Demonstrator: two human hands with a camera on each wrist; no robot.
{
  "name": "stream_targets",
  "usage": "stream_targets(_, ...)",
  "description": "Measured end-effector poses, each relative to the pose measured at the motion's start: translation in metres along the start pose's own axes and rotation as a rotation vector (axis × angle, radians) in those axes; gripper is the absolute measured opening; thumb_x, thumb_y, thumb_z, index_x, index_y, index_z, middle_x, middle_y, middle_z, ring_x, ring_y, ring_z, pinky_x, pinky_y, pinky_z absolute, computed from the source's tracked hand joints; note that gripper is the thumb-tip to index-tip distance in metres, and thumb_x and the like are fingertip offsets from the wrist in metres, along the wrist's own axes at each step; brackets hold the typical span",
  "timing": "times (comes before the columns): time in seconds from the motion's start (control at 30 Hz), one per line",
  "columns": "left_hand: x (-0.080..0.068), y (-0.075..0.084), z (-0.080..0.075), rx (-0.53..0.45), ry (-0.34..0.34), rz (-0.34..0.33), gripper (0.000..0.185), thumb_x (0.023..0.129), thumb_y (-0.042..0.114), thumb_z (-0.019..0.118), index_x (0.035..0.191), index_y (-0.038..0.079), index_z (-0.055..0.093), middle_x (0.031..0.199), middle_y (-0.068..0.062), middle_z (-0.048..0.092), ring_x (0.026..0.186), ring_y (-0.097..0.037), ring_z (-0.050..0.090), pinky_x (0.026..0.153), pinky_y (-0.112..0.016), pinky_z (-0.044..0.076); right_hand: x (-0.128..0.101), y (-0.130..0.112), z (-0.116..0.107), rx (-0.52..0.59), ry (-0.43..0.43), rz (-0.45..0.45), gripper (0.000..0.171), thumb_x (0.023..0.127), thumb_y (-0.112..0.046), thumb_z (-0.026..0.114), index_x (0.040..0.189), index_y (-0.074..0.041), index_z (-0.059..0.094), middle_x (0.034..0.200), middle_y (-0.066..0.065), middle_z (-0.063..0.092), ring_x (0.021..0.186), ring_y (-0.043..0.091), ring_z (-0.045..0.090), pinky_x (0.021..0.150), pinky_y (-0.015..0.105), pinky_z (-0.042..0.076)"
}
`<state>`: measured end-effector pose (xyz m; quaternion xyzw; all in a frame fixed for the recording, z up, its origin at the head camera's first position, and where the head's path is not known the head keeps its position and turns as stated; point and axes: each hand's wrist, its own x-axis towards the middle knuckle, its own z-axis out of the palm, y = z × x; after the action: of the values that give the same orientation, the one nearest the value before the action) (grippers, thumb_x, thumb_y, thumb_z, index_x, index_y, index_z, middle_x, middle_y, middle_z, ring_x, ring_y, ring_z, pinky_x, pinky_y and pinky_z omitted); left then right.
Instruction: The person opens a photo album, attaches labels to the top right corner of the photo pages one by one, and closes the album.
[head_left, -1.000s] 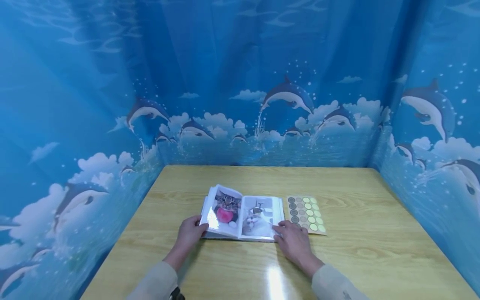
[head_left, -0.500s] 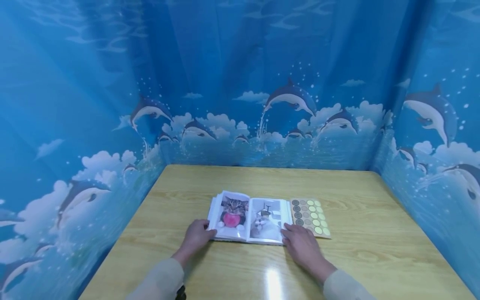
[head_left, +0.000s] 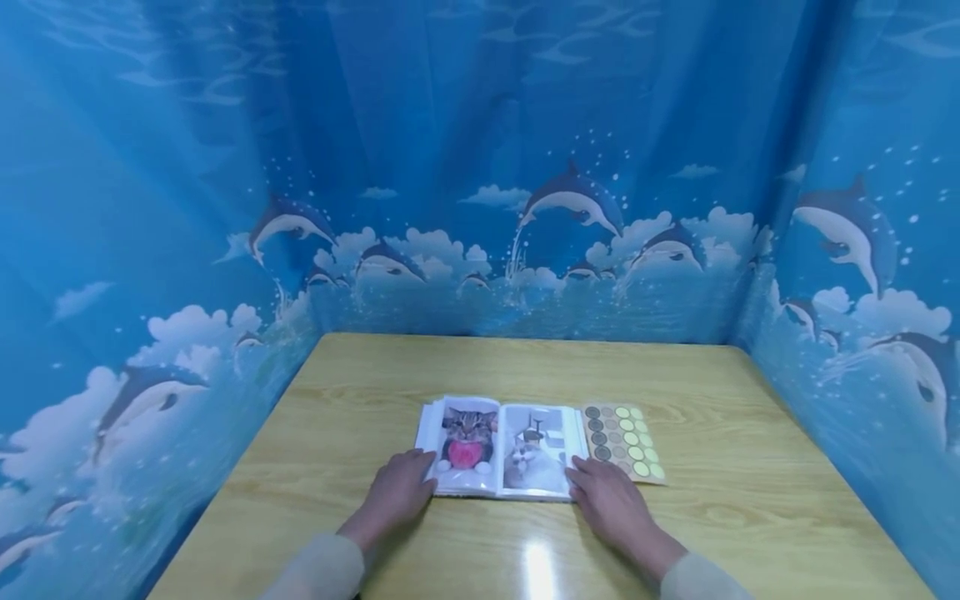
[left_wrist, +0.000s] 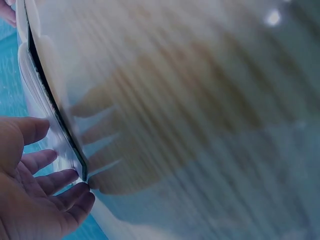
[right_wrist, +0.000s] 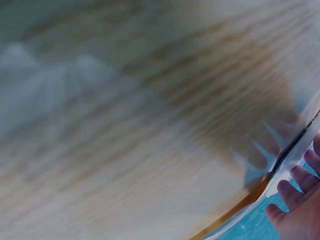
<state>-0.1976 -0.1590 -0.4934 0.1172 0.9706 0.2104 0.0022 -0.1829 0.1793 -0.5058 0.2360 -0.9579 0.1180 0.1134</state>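
A photo album (head_left: 498, 450) lies spread on the table, a tabby cat with a pink heart on its left page and a white cat on its right page. My left hand (head_left: 401, 485) rests at the album's lower left corner. In the left wrist view its thumb (left_wrist: 35, 131) lies over the page edges, and the loose fingers (left_wrist: 62, 181) reach along the corner. At the lower right corner my right hand (head_left: 609, 500) touches the page edge, its fingers (right_wrist: 300, 187) extended in the right wrist view. Right beside the album lies a sheet of round stickers (head_left: 626, 442).
The wooden table (head_left: 750, 500) is glossy, with a bright light reflection near its front. A blue curtain (head_left: 450, 167) printed with dolphins and clouds encloses the back and both sides.
The raised left page has come down flatter under my left hand. The album has shifted right, close against the sticker sheet, and both hands have moved along with it.
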Motion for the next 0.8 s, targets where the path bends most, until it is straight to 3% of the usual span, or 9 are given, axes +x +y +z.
stream_targets(0.3, -0.004, 0.003, 0.005, 0.029, -0.004, 0.042, 0.045, 0.093, 0.024, 0.067, 0.130, -0.002, 0.061, 0.133, -0.028, 0.056, 0.123, -0.047, 0.051, 0.102, -0.064, 0.039, -0.012, 0.002, -0.004, 0.015, 0.018, 0.033, 0.033, 0.089, -0.014, 0.072, 0.120, -0.002, 0.069, 0.130, 0.019, 0.062, 0.120, 0.040, 0.057, 0.104, 0.059, 0.041)
stream_targets(0.47, -0.002, 0.004, 0.007, 0.034, -0.025, 0.030, 0.046, 0.093, 0.025, 0.067, 0.131, -0.001, 0.061, 0.134, -0.027, 0.055, 0.125, -0.045, 0.049, 0.104, -0.062, 0.038, -0.015, 0.004, -0.003, 0.027, 0.036, 0.036, 0.033, 0.088, -0.013, 0.072, 0.119, -0.003, 0.069, 0.129, 0.019, 0.063, 0.119, 0.040, 0.058, 0.103, 0.058, 0.042)
stream_targets(0.8, 0.003, 0.008, -0.001, 0.021, -0.009, 0.031, 0.040, 0.092, 0.022, 0.067, 0.125, 0.000, 0.064, 0.131, -0.028, 0.057, 0.124, -0.046, 0.050, 0.101, -0.064, 0.040, -0.016, 0.003, -0.004, 0.101, 0.055, 0.085, 0.035, 0.089, -0.013, 0.071, 0.123, -0.003, 0.067, 0.131, 0.017, 0.062, 0.122, 0.038, 0.057, 0.105, 0.057, 0.041)
